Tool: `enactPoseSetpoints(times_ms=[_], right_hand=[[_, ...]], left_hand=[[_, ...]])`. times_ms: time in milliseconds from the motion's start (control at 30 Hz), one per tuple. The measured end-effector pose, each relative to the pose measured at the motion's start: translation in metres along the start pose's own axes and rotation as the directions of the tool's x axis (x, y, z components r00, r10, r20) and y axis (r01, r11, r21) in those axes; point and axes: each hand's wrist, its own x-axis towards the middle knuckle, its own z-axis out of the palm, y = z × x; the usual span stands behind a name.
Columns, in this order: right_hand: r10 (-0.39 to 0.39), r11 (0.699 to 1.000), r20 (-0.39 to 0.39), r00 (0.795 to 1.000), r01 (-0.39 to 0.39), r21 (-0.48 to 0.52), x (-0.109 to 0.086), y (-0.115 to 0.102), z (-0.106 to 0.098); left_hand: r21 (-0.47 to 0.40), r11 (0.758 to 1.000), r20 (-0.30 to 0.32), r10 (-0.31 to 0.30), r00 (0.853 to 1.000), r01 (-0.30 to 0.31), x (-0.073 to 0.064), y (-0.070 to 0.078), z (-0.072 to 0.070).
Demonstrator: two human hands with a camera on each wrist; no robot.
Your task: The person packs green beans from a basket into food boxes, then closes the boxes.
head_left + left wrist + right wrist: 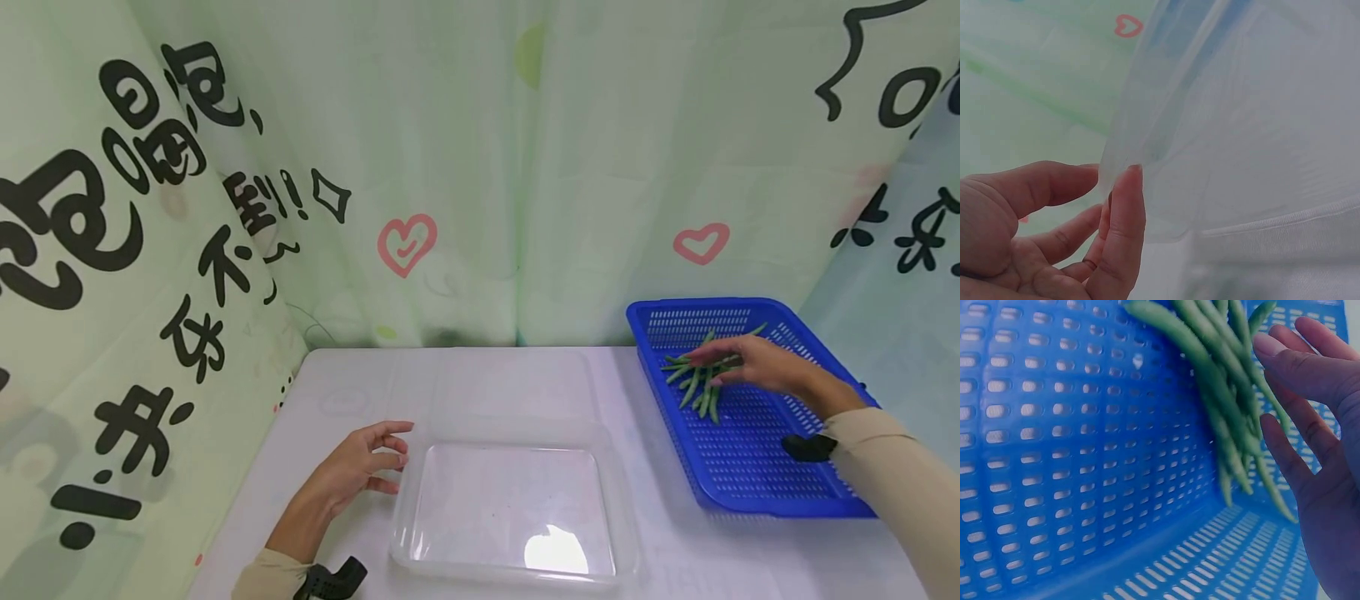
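Note:
A clear plastic container (517,512) sits on the table in front of me. My left hand (352,467) is beside its left edge, its fingers loosely bent and fingertips right at the rim. Close up in the left wrist view, the fingers (1125,231) overlap the clear wall (1235,150). At the right, a blue perforated basket (750,483) holds a small heap of green beans (701,392). Over the heap hovers my right hand (757,362), its fingers spread apart. In the right wrist view the beans (1229,394) lie beside the fingertips, with nothing in the grasp.
A white cloth covers the table (352,383). Pale green curtains (480,167) with black lettering and pink hearts hang behind and at both sides. The basket's raised rim (675,450) stands between the container and the right hand.

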Motion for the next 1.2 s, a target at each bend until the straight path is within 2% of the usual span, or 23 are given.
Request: enactPoseSetpoints(times_ms=[267, 600, 767, 933, 1033, 1200], right_hand=[[0.052, 0.998, -0.026, 0.998, -0.053, -0.034, -0.001, 0.020, 0.000], [0.033, 0.998, -0.113, 0.993, -0.040, -0.057, -0.002, 0.030, 0.002], [0.034, 0.996, -0.103, 0.994, -0.042, -0.075, -0.001, 0.033, 0.003], [0.026, 0.998, -0.053, 0.998, -0.029, -0.052, -0.003, 0.036, 0.001], [0.049, 0.998, -0.014, 0.999, -0.050, -0.044, -0.003, 0.037, 0.000], [0.090, 0.991, 0.039, 0.995, -0.086, -0.099, -0.004, 0.037, -0.003]], left_hand=[[-0.002, 1.000, 0.001, -0.004, 1.000, 0.004, 0.001, -0.001, -0.001], [0.001, 1.000, -0.004, -0.005, 1.000, 0.005, 0.001, -0.001, -0.001], [0.006, 1.000, -0.008, -0.005, 1.000, 0.005, 0.001, -0.001, 0.000], [-0.005, 1.000, -0.008, -0.010, 1.000, 0.010, 0.000, -0.001, 0.001], [-0.004, 1.000, -0.008, -0.010, 1.000, 0.010, 0.000, -0.001, 0.001], [0.001, 1.000, -0.010, -0.008, 1.000, 0.008, 0.000, -0.001, 0.001]])
